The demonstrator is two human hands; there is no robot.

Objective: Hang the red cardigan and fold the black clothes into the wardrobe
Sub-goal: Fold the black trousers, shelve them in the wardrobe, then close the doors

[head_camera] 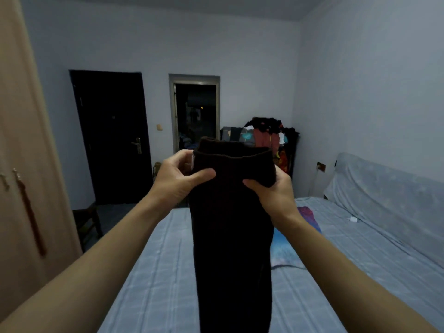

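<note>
Home bedroom. A bed (168, 272) with a pale blue checked sheet filled the middle. Left of the bed stood a wooden wardrobe (24, 164) with long handles. Beyond the bed's far end were a dark closed door (110, 138) with a lever handle, an open doorway (195, 116) into a dim room, and a clothes heap (271, 133) piled high. Right of the bed was cloth-draped furniture (384, 188), possibly a sofa. The walls were plain and painted.

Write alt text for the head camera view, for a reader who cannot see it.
A left hand and a right hand grip the top edge of a black garment, which hangs straight down over a bed with a pale blue sheet. A wooden wardrobe stands at the left; a heap of clothes is piled by the far wall.
</note>
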